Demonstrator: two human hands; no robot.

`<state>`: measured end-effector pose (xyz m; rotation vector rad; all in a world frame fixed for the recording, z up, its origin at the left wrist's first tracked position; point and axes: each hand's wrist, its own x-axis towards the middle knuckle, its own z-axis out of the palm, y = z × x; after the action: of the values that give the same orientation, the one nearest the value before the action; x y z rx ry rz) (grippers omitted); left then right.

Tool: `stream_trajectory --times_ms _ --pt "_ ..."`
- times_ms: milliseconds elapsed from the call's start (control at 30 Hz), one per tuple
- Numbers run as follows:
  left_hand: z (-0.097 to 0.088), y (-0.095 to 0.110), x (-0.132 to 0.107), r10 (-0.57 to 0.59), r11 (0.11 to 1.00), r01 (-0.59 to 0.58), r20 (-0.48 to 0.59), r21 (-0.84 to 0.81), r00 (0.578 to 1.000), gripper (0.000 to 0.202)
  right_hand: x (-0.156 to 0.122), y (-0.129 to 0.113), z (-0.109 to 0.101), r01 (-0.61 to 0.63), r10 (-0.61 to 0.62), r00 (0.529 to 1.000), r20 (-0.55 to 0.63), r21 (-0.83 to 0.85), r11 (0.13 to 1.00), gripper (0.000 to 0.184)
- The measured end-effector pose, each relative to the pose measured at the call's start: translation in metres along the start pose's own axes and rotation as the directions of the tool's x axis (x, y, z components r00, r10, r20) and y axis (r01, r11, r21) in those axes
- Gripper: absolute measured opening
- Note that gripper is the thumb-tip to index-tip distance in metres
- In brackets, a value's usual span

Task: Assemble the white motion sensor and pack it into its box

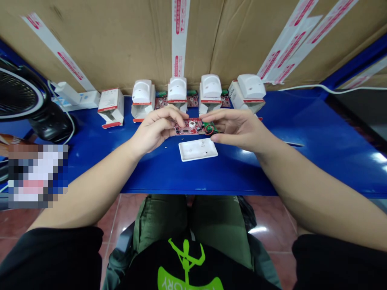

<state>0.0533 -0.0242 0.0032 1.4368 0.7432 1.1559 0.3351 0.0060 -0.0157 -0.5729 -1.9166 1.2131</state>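
Note:
A red circuit board is held up over the blue table between both hands. My left hand pinches its left end, fingers closed. At the right end, my right hand has its thumb and fingers around a green part with a red wire, which sits against the board. Part of that green piece is hidden by the fingers. Just below the board, a shallow white plastic cover lies on the table with its hollow side up. Two tiny screws rest to the left of the cover.
Several small boxes line the back of the blue table, most topped by white sensor housings. More red boards lie between them. A black fan stands at left, beside a power strip. A thin tool lies at right.

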Motion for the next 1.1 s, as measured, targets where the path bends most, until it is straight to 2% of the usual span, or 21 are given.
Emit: stream_trajectory --times_ms 200,433,600,667,733,800,900,967,1100 --pt "0.002 -0.003 0.001 0.01 0.999 -0.011 0.015 0.041 1.0 0.009 0.002 0.004 0.002 0.075 -0.076 0.997 -0.026 -0.044 0.996 0.041" --pt "0.003 -0.009 0.001 -0.012 0.999 0.009 0.09 0.031 0.996 0.012 0.001 0.001 0.005 0.069 -0.07 0.998 -0.002 -0.135 0.988 0.039" --pt "0.004 -0.013 0.001 -0.032 0.999 0.027 0.148 0.035 0.988 0.017 -0.001 -0.008 0.001 0.163 -0.154 0.987 0.053 -0.338 0.927 0.026" --pt "0.003 -0.013 0.001 -0.034 0.998 0.025 0.145 0.062 0.989 0.02 -0.002 -0.011 -0.003 0.182 -0.168 0.983 0.07 -0.382 0.906 0.023" --pt "-0.001 -0.009 0.001 0.004 0.991 -0.023 0.144 0.132 0.99 0.025 -0.002 -0.014 -0.009 0.183 -0.156 0.983 0.099 -0.39 0.903 0.022" --pt "-0.008 -0.002 -0.001 0.072 0.942 -0.125 0.177 0.313 0.982 0.03 -0.002 -0.016 -0.015 0.171 -0.116 0.98 0.159 -0.394 0.903 0.021" --pt "-0.017 0.008 -0.007 0.086 0.732 -0.284 0.33 0.619 0.94 0.038 -0.002 -0.016 -0.018 0.16 -0.057 0.966 0.251 -0.412 0.897 0.018" --pt "-0.018 0.01 -0.011 0.018 0.625 -0.326 0.404 0.709 0.914 0.051 -0.001 -0.016 -0.016 0.177 -0.053 0.955 0.293 -0.415 0.892 0.015" --pt "-0.011 0.004 -0.016 -0.085 0.542 -0.32 0.429 0.777 0.899 0.076 0.0 -0.014 -0.009 0.181 -0.046 0.95 0.31 -0.423 0.888 0.012"
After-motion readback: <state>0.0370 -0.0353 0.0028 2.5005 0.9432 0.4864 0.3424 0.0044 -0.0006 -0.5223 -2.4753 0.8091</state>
